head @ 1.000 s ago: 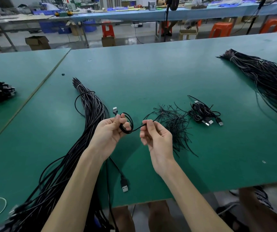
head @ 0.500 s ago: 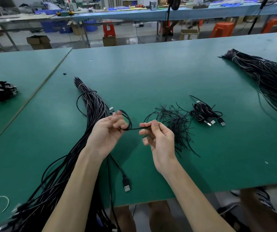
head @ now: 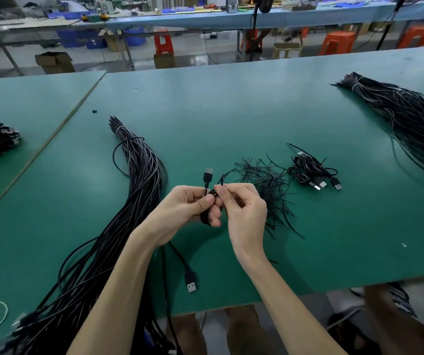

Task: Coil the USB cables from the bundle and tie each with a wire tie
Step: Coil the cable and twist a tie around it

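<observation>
A coiled USB cable (head: 204, 218) is held just above the tabletop (head: 231, 111), clasped in the left grip (head: 182, 206), with one plug (head: 208, 174) standing upright. A wire tie (head: 221, 179) is pinched against it by the right grip (head: 244, 208). The bundle (head: 139, 188) lies to the left, and loose ties (head: 264, 180) and coiled cables (head: 310, 172) to the right.

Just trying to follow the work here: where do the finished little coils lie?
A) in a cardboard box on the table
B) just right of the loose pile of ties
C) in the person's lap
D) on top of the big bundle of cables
B: the finished coils lie on the green table just right of the pile of ties, apart from the big bundle.
</observation>
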